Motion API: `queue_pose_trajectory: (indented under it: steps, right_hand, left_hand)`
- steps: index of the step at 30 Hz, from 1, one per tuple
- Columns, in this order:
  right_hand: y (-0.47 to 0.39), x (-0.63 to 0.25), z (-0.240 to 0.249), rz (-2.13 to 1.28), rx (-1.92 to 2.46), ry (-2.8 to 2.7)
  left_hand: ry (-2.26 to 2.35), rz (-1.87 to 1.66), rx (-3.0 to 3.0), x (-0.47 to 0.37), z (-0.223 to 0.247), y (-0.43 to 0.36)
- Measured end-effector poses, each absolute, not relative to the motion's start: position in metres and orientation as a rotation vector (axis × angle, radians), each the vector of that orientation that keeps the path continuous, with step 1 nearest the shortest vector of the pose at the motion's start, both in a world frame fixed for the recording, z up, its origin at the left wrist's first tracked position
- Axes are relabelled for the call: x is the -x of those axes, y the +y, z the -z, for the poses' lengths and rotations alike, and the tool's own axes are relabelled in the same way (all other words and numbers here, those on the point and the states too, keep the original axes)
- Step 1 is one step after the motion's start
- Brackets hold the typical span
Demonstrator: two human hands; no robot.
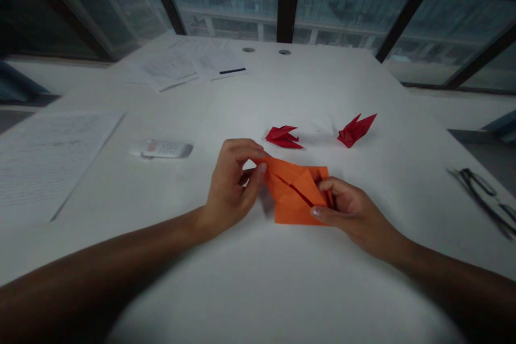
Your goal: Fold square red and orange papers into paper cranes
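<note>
A partly folded sheet of orange origami paper [288, 201] is held between my two hands just above the white table [258, 279]. My left hand [237, 180] pinches its upper left corner between thumb and fingers. On the other side my right hand [350, 209] grips the right edge, thumb on top and fingers tucked behind a raised flap. Creases and a dark open slit run across the middle of the paper. Beyond it lie two red folded paper figures, one red figure [283, 137] close behind the paper and another red figure [355, 130] farther right.
A white capped tube or bottle [161, 149] lies left of my hands. Printed sheets [52, 156] cover the left side, and more papers [181, 64] with a dark pen [233, 71] lie at the back. Eyeglasses [489, 196] rest at the right edge. Windows stand behind the table.
</note>
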State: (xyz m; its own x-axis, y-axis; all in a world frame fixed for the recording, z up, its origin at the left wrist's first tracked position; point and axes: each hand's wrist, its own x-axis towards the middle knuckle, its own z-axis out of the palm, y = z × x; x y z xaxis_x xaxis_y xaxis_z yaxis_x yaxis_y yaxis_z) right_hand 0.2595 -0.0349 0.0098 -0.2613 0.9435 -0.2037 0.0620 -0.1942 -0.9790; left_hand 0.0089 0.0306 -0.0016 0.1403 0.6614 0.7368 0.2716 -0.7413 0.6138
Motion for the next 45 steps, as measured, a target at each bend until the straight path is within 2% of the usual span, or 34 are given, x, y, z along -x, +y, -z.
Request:
queue_pose_trajectory:
  steps: [2,5,10,15,18,20,23,26,29,32,36,40,45]
  right_hand:
    - [-0.037,-0.261,-0.011,-1.321,1.319,-1.442]
    - [-0.038,-0.265,-0.013,-0.775,1.325,-1.694]
    - [-0.038,-0.272,-0.011,0.134,0.879,-2.104]
    - [-0.040,-0.272,-0.010,0.475,0.704,-2.453]
    - [-0.045,-0.267,-0.014,0.435,0.680,-2.629]
    - [-0.048,-0.264,-0.016,0.333,0.660,-2.700]
    - [-0.052,-0.265,-0.014,0.198,0.627,-2.745]
    - [-0.054,-0.270,-0.011,0.139,0.560,-2.667]
    - [-0.050,-0.274,-0.010,0.109,0.638,-2.435]
    - [-0.041,-0.276,-0.008,0.087,1.032,-2.273]
    - [-0.027,-0.277,-0.002,-0.219,1.379,-2.263]
    - [-0.022,-0.279,-0.001,-0.490,1.388,-2.186]
    - [-0.022,-0.282,-0.005,-0.724,1.162,-2.101]
  left_hand:
    - [0.880,-1.569,-2.069,-0.010,0.002,0.030]
    - [0.865,-1.486,-2.116,-0.008,0.000,0.031]
    - [0.901,-1.235,-2.274,-0.001,-0.005,0.037]
    - [1.031,-1.118,-2.368,0.005,-0.008,0.043]
    - [1.047,-1.100,-2.363,0.010,-0.012,0.043]
    - [0.882,-1.041,-2.372,0.013,-0.016,0.040]
    - [0.478,-0.791,-2.411,0.015,-0.020,0.035]
    - [0.294,-0.543,-2.459,0.013,-0.020,0.032]
    - [0.311,-0.478,-2.485,0.010,-0.017,0.033]
    - [0.393,-0.493,-2.505,0.007,-0.013,0.034]
    - [0.449,-0.489,-2.521,0.005,-0.012,0.032]
    - [0.449,-0.502,-2.460,0.006,-0.011,0.032]
    - [0.424,-0.502,-2.439,0.006,-0.012,0.035]
